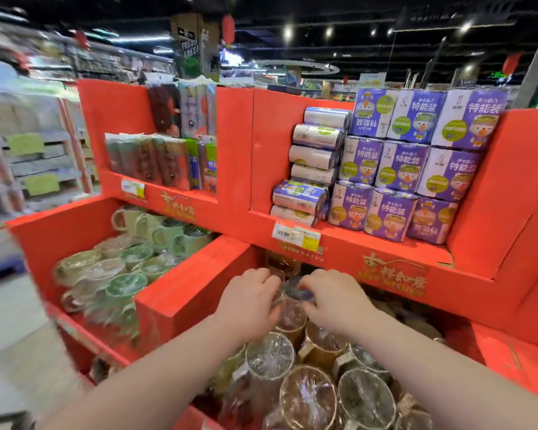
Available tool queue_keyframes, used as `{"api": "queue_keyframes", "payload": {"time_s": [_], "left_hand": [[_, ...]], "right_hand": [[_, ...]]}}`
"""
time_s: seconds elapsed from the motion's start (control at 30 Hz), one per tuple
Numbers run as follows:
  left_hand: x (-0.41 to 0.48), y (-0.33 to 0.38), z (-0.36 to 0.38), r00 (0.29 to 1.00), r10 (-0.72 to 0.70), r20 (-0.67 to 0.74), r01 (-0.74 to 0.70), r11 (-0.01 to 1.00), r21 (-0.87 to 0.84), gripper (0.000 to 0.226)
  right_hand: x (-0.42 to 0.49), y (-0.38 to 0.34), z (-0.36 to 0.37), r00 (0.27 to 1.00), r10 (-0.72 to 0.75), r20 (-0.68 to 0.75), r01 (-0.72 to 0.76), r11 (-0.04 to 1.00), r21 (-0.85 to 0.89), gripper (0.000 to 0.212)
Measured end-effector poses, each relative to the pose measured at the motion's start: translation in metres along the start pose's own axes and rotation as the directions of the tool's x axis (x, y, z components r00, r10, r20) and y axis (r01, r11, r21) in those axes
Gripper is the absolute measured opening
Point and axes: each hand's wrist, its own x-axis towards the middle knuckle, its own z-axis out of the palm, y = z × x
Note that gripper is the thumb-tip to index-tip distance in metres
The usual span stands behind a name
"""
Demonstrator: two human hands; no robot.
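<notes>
Brown cups (308, 395) crowd red bin (196, 293); left hand (249, 301), right hand (333, 301) both curled round film-wrapped cup (292, 311).

Glossy crinkled plastic wrap (271, 355); matt red cardboard bin (196, 293).

Purple roll packs (416, 162) stacked on red display shelf (348, 243); green wrapped mugs (128, 259) fill left bin (59, 231); yellow price label (295, 235) on shelf edge.
</notes>
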Motion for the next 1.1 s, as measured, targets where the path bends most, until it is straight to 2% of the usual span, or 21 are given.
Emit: {"api": "queue_keyframes", "payload": {"time_s": [0.1,0.17,0.27,0.37,0.57,0.7,0.9,1.1], "left_hand": [[-0.034,-0.018,-0.001,1.0,-0.029,-0.009,0.029,0.999,0.027,0.043],[-0.063,-0.032,-0.009,0.996,-0.065,-0.053,0.064,0.998,-0.016,0.046],[-0.118,-0.06,-0.018,0.983,-0.18,-0.024,0.18,0.984,-0.02,0.046],[-0.187,-0.095,-0.029,0.959,-0.283,0.026,0.283,0.959,0.002,0.059],[-0.338,-0.165,-0.04,0.856,-0.501,0.126,0.498,0.865,0.055,0.07],[-0.418,-0.195,-0.048,0.734,-0.649,0.198,0.631,0.76,0.153,0.049],[-0.5,-0.23,-0.051,0.613,-0.756,0.23,0.741,0.651,0.165,0.043],[-0.55,-0.274,-0.058,0.51,-0.832,0.22,0.825,0.545,0.148,0.041]], "right_hand": [[-0.006,-0.033,0.015,0.997,-0.038,0.063,0.039,0.999,-0.017,0.023],[-0.009,-0.061,0.023,0.994,-0.067,0.081,0.068,0.998,-0.012,0.025],[-0.013,-0.112,0.032,0.986,-0.124,0.109,0.124,0.992,0.008,0.033],[-0.018,-0.178,0.035,0.972,-0.196,0.127,0.194,0.98,0.034,0.037],[-0.024,-0.32,0.027,0.937,-0.333,0.1,0.322,0.94,0.115,0.037],[-0.025,-0.403,0.015,0.902,-0.428,0.058,0.412,0.893,0.182,0.037],[-0.01,-0.501,0.007,0.834,-0.55,0.055,0.526,0.82,0.224,0.04],[0.016,-0.584,0.019,0.774,-0.625,0.103,0.591,0.771,0.238,0.033]]}}
